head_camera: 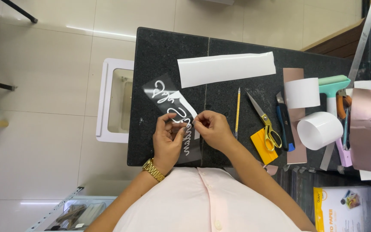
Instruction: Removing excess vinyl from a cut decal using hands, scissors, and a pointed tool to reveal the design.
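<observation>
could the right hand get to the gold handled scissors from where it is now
Probably yes. The right hand pinches the dark script-lettered vinyl strip, and the gold-handled scissors lie uncovered just beyond the yellow pencil; nothing tall stands between.

Bright, even indoor light filled the view. Glare streaked the pale floor tiles (44, 73). Focus held sharp, with slight edge distortion

A black stone table (168, 47) carried a white strip (226, 68), a pencil (238, 111), scissors (263, 122), a knife (285, 126) and white rolls (320, 129).
</observation>
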